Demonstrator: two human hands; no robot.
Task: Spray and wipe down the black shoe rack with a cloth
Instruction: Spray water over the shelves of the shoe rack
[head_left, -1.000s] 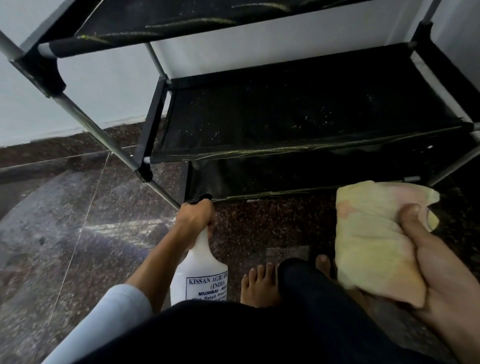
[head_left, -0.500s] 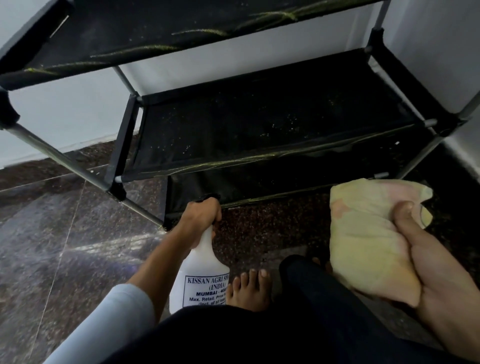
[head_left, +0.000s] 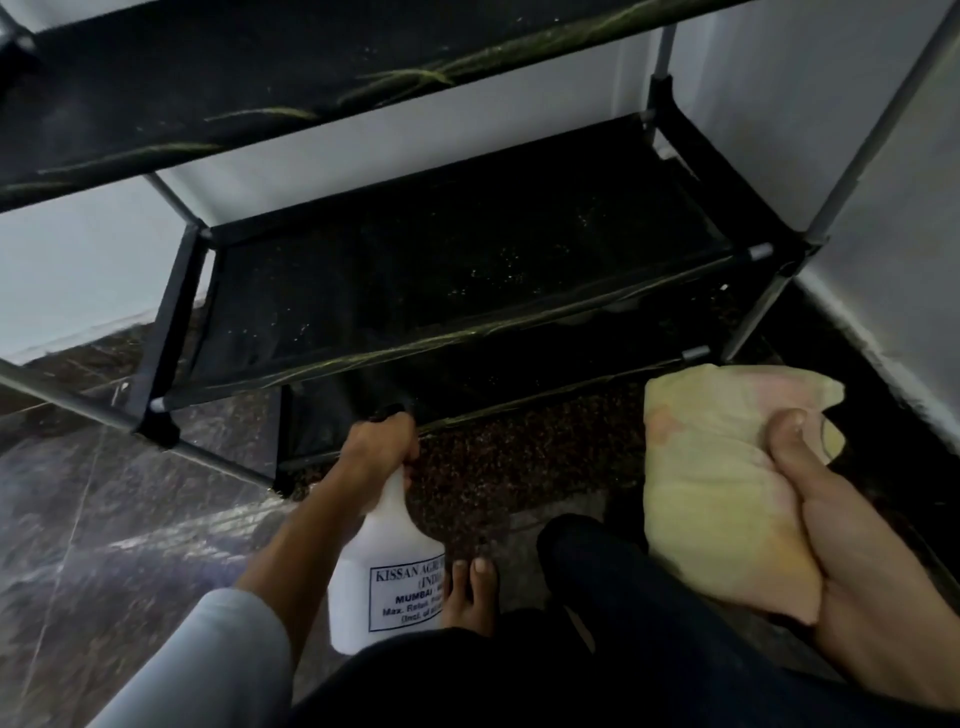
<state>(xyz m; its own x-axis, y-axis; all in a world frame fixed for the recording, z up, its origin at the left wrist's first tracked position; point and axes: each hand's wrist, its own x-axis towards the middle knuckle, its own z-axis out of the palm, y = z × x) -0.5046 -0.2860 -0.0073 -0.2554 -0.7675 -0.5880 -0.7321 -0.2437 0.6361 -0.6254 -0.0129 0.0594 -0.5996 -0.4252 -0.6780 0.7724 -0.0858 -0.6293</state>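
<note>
Bottle (head_left: 387, 561) left, cloth (head_left: 722, 483) right, before rack (head_left: 467, 280).

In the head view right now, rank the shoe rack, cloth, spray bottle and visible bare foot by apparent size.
1. shoe rack, by far the largest
2. cloth, though nearness to the camera inflates it
3. spray bottle, partly hidden by the left hand
4. bare foot, only partly visible

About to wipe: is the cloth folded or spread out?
Folded: the cloth forms a thick pad, pinched under the right hand thumb.
</note>
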